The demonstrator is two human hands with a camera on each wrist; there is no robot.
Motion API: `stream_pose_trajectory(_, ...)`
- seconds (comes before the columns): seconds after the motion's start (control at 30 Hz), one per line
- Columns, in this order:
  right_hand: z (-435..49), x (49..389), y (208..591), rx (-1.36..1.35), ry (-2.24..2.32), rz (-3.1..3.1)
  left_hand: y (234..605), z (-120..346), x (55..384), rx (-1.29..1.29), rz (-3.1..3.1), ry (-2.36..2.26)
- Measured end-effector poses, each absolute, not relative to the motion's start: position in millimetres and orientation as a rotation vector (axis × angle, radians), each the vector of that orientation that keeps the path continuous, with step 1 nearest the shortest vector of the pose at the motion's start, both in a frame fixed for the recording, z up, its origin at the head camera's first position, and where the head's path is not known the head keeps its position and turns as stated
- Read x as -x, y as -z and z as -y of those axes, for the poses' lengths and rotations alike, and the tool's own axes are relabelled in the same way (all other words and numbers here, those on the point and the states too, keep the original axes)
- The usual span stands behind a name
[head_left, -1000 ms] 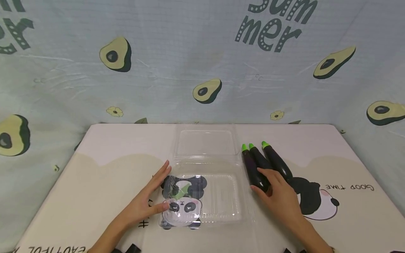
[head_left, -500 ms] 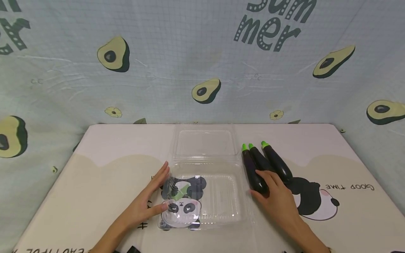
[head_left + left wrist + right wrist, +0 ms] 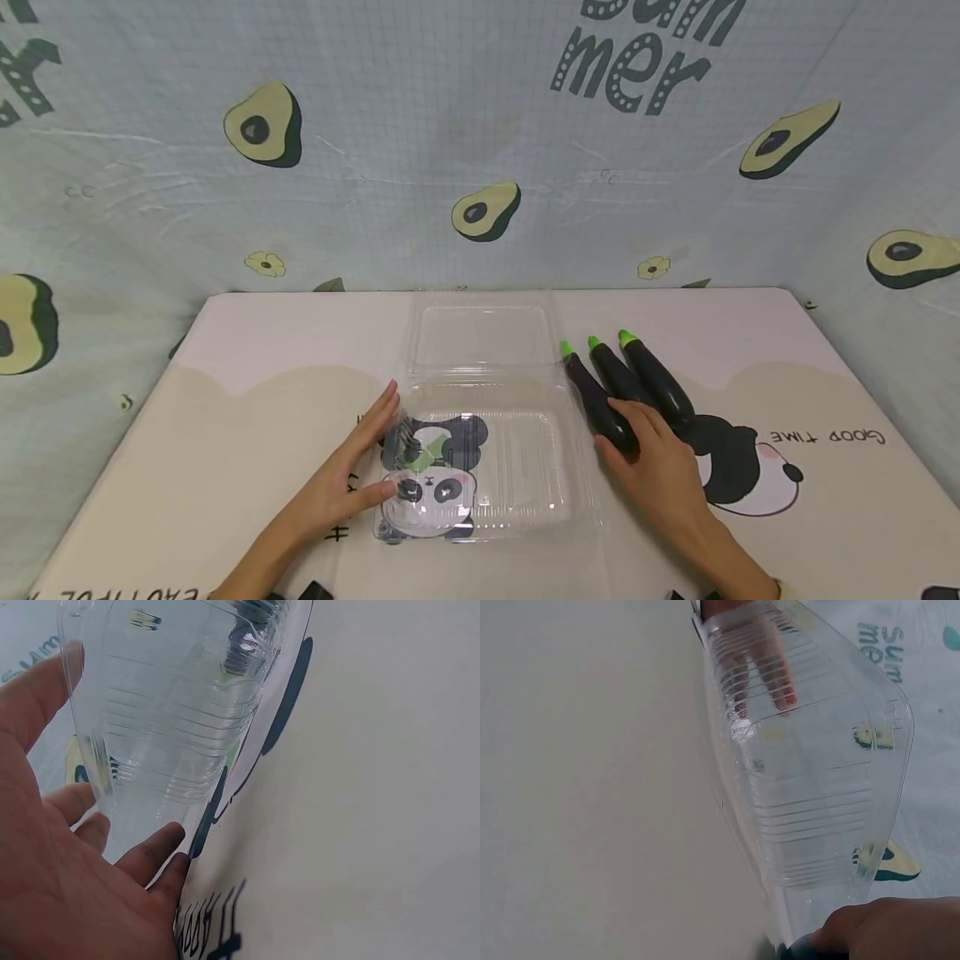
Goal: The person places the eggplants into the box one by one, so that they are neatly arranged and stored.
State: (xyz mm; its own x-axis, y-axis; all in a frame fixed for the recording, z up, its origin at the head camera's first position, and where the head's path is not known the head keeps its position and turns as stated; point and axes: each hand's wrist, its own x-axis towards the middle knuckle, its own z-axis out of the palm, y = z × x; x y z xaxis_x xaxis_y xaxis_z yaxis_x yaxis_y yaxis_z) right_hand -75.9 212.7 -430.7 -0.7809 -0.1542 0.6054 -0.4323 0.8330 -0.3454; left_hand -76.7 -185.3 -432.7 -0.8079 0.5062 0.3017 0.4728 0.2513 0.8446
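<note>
An open clear plastic clamshell box (image 3: 525, 467) stands mid-table in the head view, its lid (image 3: 483, 333) folded back. My left hand (image 3: 337, 487), fingers spread and fairly straight, rests at the box's left side; the left wrist view shows thumb and fingers around the box wall (image 3: 172, 712). Right of the box lie three dark eggplants with green tips. The rounded lower end of the nearest eggplant (image 3: 596, 400) is between the thumb and fingers of my right hand (image 3: 663, 479). Beside it lie a middle eggplant (image 3: 617, 371) and a right-hand eggplant (image 3: 660, 383).
A pale table cover (image 3: 247, 450) with panda prints and lettering lies under everything. Behind the table hangs a curtain (image 3: 390, 150) printed with avocados. A small dark object (image 3: 940, 592) shows at the bottom right corner of the head view.
The nearest eggplant has turned, its green tip swinging left toward the box and away from the other two. My right hand stays at its lower end. My left hand has not visibly moved.
</note>
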Motion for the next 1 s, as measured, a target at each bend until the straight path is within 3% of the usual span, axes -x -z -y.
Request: stream_pose_trajectory(1.0,-218,75,411,-0.351,-0.727,2.372,434,185,76,-0.963,-2.438,-1.652)
